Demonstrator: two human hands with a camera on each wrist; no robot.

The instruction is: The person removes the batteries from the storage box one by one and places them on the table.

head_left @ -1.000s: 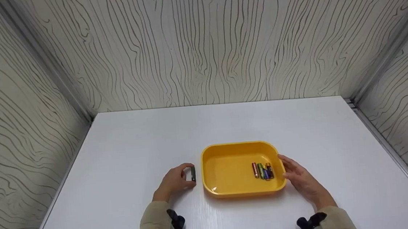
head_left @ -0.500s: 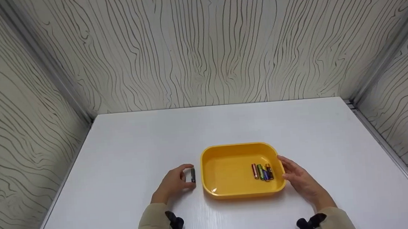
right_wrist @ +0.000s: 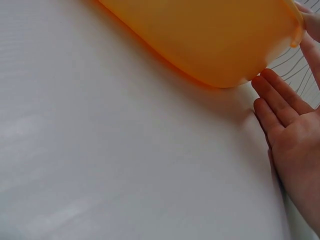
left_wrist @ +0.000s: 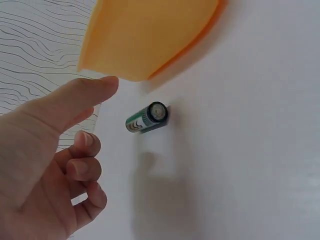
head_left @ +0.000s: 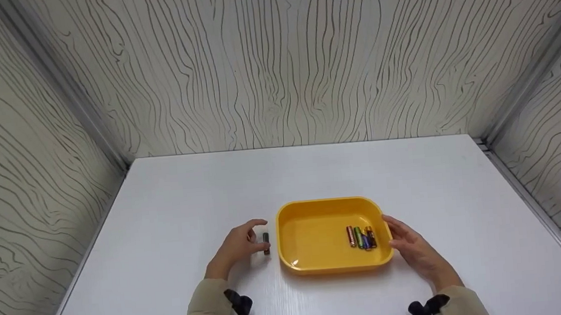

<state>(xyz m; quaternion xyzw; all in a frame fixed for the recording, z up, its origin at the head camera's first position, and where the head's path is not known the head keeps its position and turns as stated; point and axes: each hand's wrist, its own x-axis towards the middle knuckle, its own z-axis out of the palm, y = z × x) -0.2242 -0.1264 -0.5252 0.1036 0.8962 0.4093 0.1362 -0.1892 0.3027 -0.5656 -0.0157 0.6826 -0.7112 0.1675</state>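
Note:
A dark green battery (head_left: 266, 238) lies on the white table just left of the yellow tray (head_left: 314, 270). Around it in the head view is my left hand (head_left: 236, 244), thumb and forefinger parted. The left wrist view shows this battery (left_wrist: 145, 118) lying on its side, its flat end toward the camera and the fingers apart from it. My right hand (head_left: 417, 251) rests against the tray's right wall with its fingers extended. Seen from the right wrist, fingertips (right_wrist: 267, 75) are right at the outer wall. In the tray's right half several coloured batteries (head_left: 359, 237) lie side by side.
The white table (head_left: 188, 195) stretches around the tray on every side. Wood-grain patterned panels (head_left: 273, 63) stand behind it and at both sides, with grey metal strips along the corners.
My left thumb and forefinger have spread and come off the green battery, which stays beside the tray. The right hand and the tray have hardly moved.

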